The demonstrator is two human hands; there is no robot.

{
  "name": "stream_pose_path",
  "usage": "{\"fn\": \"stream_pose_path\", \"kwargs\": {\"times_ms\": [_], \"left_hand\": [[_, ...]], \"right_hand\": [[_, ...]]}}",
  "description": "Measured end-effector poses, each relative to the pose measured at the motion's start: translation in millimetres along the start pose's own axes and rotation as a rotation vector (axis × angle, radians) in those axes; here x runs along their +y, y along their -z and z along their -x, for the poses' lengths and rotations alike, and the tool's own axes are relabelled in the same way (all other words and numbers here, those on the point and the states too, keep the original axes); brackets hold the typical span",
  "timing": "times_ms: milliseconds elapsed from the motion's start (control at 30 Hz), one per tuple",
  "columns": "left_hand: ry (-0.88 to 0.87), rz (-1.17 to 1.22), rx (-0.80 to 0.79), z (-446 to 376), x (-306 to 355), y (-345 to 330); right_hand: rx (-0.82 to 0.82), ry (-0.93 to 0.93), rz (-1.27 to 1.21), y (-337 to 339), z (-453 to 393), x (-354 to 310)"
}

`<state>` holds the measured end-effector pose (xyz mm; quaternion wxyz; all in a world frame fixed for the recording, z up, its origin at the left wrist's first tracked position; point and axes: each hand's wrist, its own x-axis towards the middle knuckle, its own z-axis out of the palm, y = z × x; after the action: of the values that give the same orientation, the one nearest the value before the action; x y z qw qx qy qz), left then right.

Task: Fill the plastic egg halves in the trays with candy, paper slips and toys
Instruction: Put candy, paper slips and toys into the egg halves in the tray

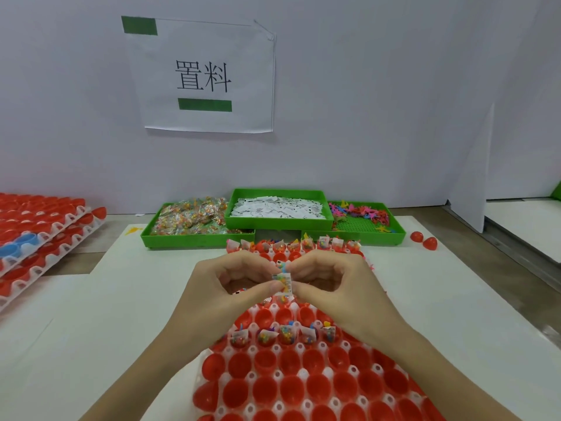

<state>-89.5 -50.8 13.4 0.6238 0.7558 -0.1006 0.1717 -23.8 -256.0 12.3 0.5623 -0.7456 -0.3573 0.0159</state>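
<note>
A white tray of red plastic egg halves [303,387] lies in front of me. Its far row and one middle row hold candy, paper slips and toys; the near rows show bare red cups. Above the tray, my left hand [224,287] and my right hand [331,284] meet, both pinching a small bundle [284,281] of a candy packet with a paper slip. Behind the tray stand three green bins: candy packets [191,220], paper slips [279,208] and small coloured toys [361,214].
Stacked trays of red egg halves, with a few blue ones, [36,229] sit at the left. Two loose red egg halves [423,240] lie at the right near the toy bin. A white partition wall with a paper sign [203,77] stands behind.
</note>
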Motion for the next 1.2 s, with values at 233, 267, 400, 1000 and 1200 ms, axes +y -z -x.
{"fn": "stream_pose_path", "kwargs": {"times_ms": [233,267,400,1000,1200], "left_hand": [[-0.042,-0.017,0.037,3.6,0.1,-8.6],[-0.045,-0.024,0.047,4.5,0.5,-10.6],[-0.073,-0.052,0.032,6.7,3.1,-16.4],[-0.019,-0.389,-0.256,-23.2,0.7,-78.5],[-0.017,-0.545,-0.386,-31.1,-1.6,-92.7]], "right_hand": [[-0.022,-0.021,-0.094,9.3,-0.6,-3.8],[-0.016,-0.026,-0.092,11.7,-1.2,-3.9],[-0.032,-0.053,-0.030,19.1,-0.9,-2.7],[-0.423,-0.352,0.131,92.1,10.6,10.0],[-0.431,-0.362,0.273,92.0,17.3,22.9]]}}
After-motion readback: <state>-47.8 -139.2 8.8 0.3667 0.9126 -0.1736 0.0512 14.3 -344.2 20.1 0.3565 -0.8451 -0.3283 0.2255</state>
